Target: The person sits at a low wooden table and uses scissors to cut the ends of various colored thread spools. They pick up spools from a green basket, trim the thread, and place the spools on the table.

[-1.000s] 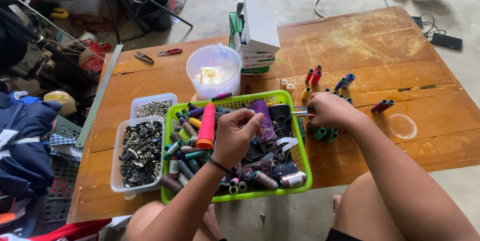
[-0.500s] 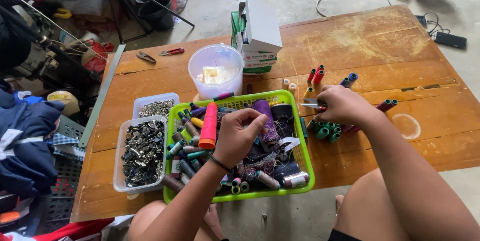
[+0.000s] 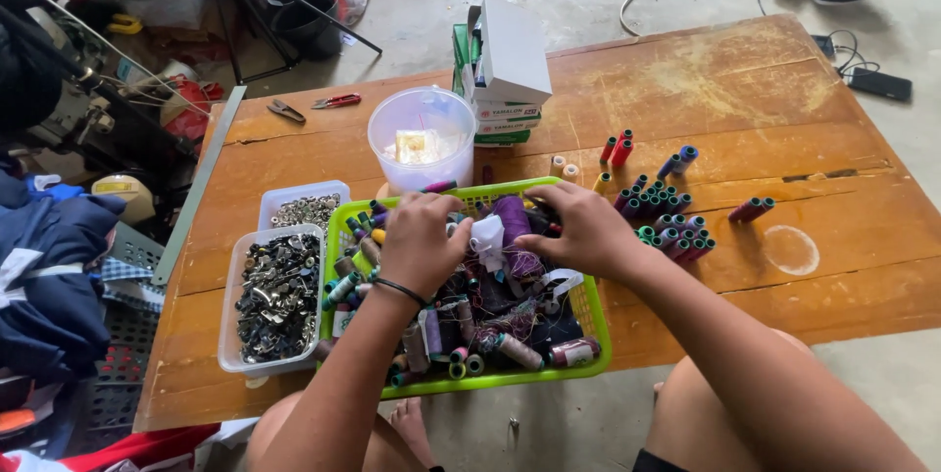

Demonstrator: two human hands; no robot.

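While both hands' fingers dig in the green basket, a white spool lies between them

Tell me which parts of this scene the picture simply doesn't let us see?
- Head view: the fingertips of the left hand and right hand curl down into the green basket, so whether they grip anything is hidden.
- Spools under both hands are covered by them.
- What lies in the round tub is blurred by its cloudy wall.
- The metal bits in the clear tray are too small to identify.
- The cloth is cut off by the left edge.
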